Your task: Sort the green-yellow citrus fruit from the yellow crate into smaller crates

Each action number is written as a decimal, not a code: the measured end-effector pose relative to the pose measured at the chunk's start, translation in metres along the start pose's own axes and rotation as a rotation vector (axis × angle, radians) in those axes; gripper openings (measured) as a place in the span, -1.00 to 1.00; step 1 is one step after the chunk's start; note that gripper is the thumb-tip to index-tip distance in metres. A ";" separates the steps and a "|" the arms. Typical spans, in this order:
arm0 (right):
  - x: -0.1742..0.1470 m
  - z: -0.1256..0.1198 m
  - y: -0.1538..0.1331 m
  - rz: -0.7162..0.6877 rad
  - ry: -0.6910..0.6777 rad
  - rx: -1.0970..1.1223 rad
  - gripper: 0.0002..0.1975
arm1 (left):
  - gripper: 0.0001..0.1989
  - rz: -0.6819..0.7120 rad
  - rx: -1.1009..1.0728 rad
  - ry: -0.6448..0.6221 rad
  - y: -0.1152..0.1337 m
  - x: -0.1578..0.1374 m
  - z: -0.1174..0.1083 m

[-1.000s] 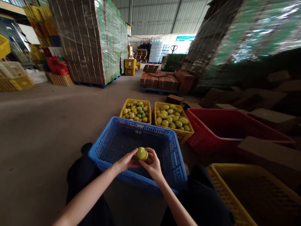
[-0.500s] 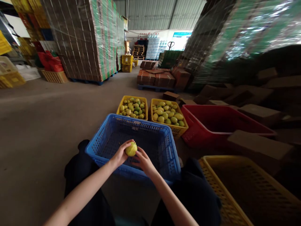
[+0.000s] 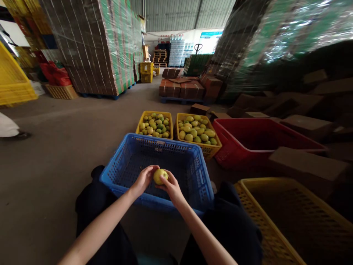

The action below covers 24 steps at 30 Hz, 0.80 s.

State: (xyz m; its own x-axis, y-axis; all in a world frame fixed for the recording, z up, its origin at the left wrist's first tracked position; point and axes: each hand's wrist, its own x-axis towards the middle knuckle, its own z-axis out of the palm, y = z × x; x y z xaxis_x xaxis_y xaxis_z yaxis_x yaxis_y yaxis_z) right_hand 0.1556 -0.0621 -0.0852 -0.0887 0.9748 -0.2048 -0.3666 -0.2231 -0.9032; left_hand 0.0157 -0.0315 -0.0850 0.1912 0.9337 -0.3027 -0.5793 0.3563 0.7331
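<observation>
A round yellow-green fruit [image 3: 159,178] is held over the blue plastic crate [image 3: 202,180] in front of me. My right hand [image 3: 172,186] grips it from the right, its thumb across the front of the fruit. Close on the left side of the fruit is my left hand [image 3: 144,179], fingers stretched out and curved loosely. Whether its fingertips touch the fruit I cannot tell. Only small dark specks show on the crate's floor. Just beyond, similar yellow and green fruits fill a left yellow crate [image 3: 138,127] and a right yellow crate [image 3: 211,149].
A red tub [image 3: 231,154] stands to the right, with cardboard boxes [image 3: 306,163] around it. Another yellow crate [image 3: 264,213] is by my right knee. Wrapped pallet stacks [image 3: 82,48] rise behind. At the left edge a person's leg [image 3: 8,127] shows near a yellow crate [image 3: 16,81].
The fruit has turned and shifted slightly right, from my left hand's fingers into my right hand's grip. A person's leg and a yellow crate have come into view at the left.
</observation>
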 end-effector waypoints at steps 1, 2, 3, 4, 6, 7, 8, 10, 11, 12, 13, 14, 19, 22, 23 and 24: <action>0.001 -0.002 -0.001 -0.055 0.019 -0.052 -0.43 | -0.83 -0.065 0.020 0.031 0.000 0.001 0.000; 0.002 -0.003 -0.002 -0.108 0.029 -0.103 -0.42 | -0.84 -0.134 0.040 0.050 -0.001 0.001 -0.001; 0.003 -0.005 -0.002 -0.155 0.030 -0.146 -0.40 | -0.83 -0.202 0.058 0.055 -0.002 0.001 -0.001; 0.004 -0.007 -0.002 -0.192 0.020 -0.182 -0.39 | -0.81 -0.266 0.074 0.043 -0.003 0.001 -0.002; 0.005 -0.009 -0.001 -0.250 -0.009 -0.248 -0.37 | -0.74 -0.354 0.091 -0.010 -0.004 -0.001 -0.003; 0.004 -0.010 0.000 -0.284 -0.021 -0.293 -0.36 | -0.71 -0.375 0.094 -0.030 -0.004 -0.003 -0.004; 0.003 -0.010 0.000 -0.328 -0.031 -0.354 -0.37 | -0.69 -0.378 0.095 -0.045 -0.003 -0.005 -0.005; 0.001 -0.009 0.000 -0.438 -0.057 -0.500 -0.40 | -0.69 -0.333 0.097 -0.059 -0.001 -0.008 -0.007; 0.000 -0.008 0.000 -0.487 -0.076 -0.565 -0.42 | -0.68 -0.299 0.102 -0.064 0.001 -0.010 -0.008; -0.001 -0.007 0.000 -0.520 -0.096 -0.614 -0.44 | -0.67 -0.265 0.113 -0.068 0.002 -0.012 -0.008; -0.002 -0.006 0.001 -0.537 -0.113 -0.645 -0.44 | -0.66 -0.234 0.129 -0.071 0.004 -0.013 -0.009; -0.002 -0.005 0.002 -0.539 -0.121 -0.658 -0.43 | -0.64 -0.207 0.148 -0.066 0.005 -0.015 -0.010; 0.005 -0.006 0.010 -0.443 -0.078 -0.528 -0.49 | -0.53 -0.120 0.164 0.031 0.007 -0.017 -0.013; 0.007 -0.007 0.013 -0.377 -0.065 -0.445 -0.52 | -0.47 -0.076 0.142 0.075 0.004 -0.017 -0.013; 0.008 -0.008 0.013 -0.354 -0.070 -0.439 -0.50 | -0.46 -0.068 0.138 0.078 0.003 -0.018 -0.013; 0.007 -0.007 0.013 -0.332 -0.076 -0.439 -0.48 | -0.47 -0.063 0.134 0.075 0.002 -0.018 -0.014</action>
State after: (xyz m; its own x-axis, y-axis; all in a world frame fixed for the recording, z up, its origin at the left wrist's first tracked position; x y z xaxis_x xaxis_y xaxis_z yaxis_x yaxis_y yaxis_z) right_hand 0.1572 -0.0576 -0.1009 -0.1064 0.9857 0.1309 0.0327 0.1351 -0.9903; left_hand 0.0004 -0.0480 -0.0865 0.1611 0.9058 -0.3920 -0.4565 0.4205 0.7841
